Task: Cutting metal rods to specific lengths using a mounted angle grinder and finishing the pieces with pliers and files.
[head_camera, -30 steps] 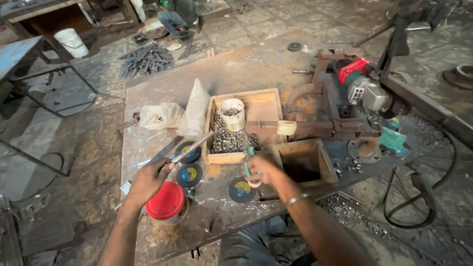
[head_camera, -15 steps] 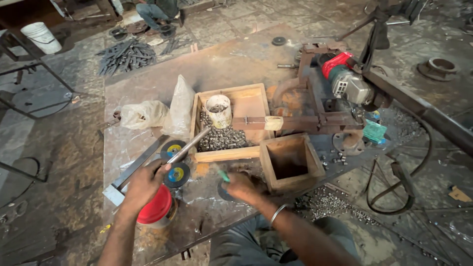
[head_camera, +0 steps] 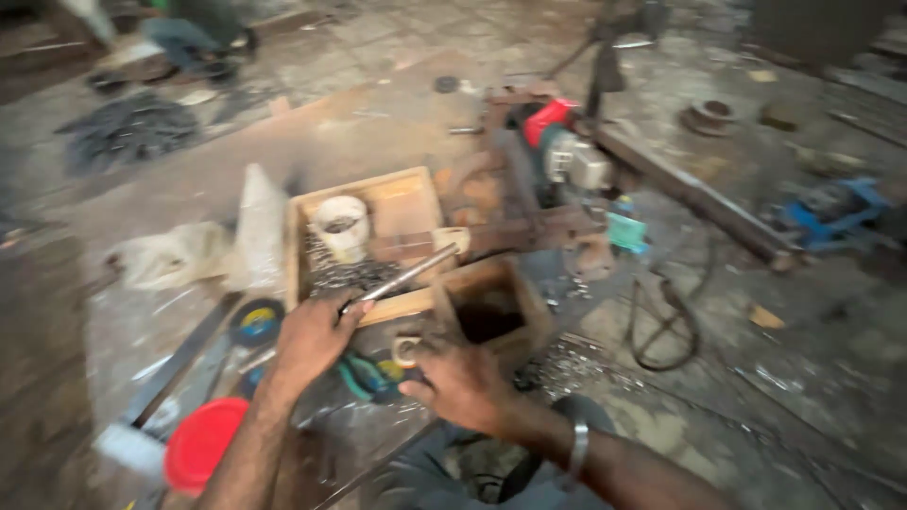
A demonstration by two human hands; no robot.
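One stiff, heavy-looking metal rod (head_camera: pixel 402 279), left hand (head_camera: pixel 312 335) clenched round its near end; right hand (head_camera: pixel 458 382) looks half-curled, grip unclear

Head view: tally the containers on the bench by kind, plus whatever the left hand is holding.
Wooden boxes: 2, the wide tray and the small box
White cup: 1, standing in the wide tray
Red-lidded container: 1
Metal rod: 1, gripped by the left hand
Total: 5
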